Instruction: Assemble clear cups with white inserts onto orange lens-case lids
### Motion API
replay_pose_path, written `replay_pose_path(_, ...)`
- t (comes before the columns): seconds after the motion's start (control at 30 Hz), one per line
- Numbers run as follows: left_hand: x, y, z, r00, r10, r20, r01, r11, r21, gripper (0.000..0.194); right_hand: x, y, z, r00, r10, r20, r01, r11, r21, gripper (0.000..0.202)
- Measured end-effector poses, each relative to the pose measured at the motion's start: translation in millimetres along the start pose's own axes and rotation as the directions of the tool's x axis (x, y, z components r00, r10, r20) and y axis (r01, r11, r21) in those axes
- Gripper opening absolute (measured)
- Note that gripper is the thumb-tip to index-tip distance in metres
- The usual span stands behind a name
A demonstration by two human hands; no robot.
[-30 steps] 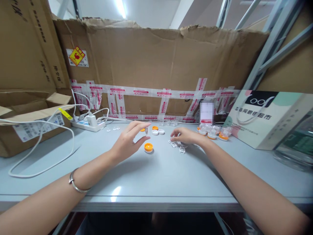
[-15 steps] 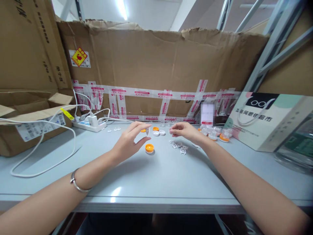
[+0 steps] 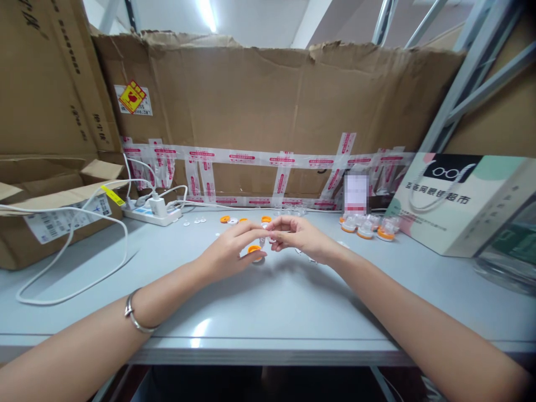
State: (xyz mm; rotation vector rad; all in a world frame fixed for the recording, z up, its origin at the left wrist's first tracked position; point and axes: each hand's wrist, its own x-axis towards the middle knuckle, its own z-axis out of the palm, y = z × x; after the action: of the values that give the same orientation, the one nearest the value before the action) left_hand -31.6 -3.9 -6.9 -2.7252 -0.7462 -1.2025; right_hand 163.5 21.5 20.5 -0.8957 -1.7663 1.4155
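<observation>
Above the middle of the table, my left hand (image 3: 228,250) holds a small clear plastic piece (image 3: 262,242) between thumb and fingers. My right hand (image 3: 299,234) meets it from the right, fingertips pinched at the piece; whatever small part they hold is mostly hidden. Just below the left fingers, an orange and white round cap (image 3: 253,250) sits on the table, partly covered by the thumb. Small white spoked parts (image 3: 312,260) lie under my right hand, largely hidden by it. Behind the hands is another orange cap (image 3: 266,220).
Clear domed pieces with orange rims (image 3: 365,228) cluster at the right, before a paper bag (image 3: 452,206). A power strip (image 3: 154,215) with white cables lies left, beside an open carton (image 3: 62,212). More caps (image 3: 225,219) and a large cardboard sheet (image 3: 251,100) stand behind.
My right hand has moved left and my left hand slightly right and down, so their fingertips now meet around the clear piece. The white spoked parts are now mostly covered.
</observation>
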Motion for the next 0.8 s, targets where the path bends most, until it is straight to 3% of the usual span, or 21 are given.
replay_pose_path(0.37, 0, 1, 0.6, 0.998, -0.069, 0.001, 0.069, 0.996, -0.064, 0.029, 2, 5, 5, 0.998, 0.045, -0.033, -0.039, 0.983, 0.179, 0.016)
replay_pose_path(0.63, 5, 5, -2.3, 0.990, -0.111, -0.085, 0.104, 0.991, -0.086, 0.022, 2, 9, 14, 0.985, -0.169, -0.042, 0.174, 0.968, 0.179, 0.023)
replay_pose_path(0.8, 6, 6, -2.7, 0.985, -0.136, -0.105, 0.127, 0.988, -0.085, 0.024, 3, 12, 25, 0.972, -0.170, -0.164, 0.200, 0.962, 0.187, 0.021)
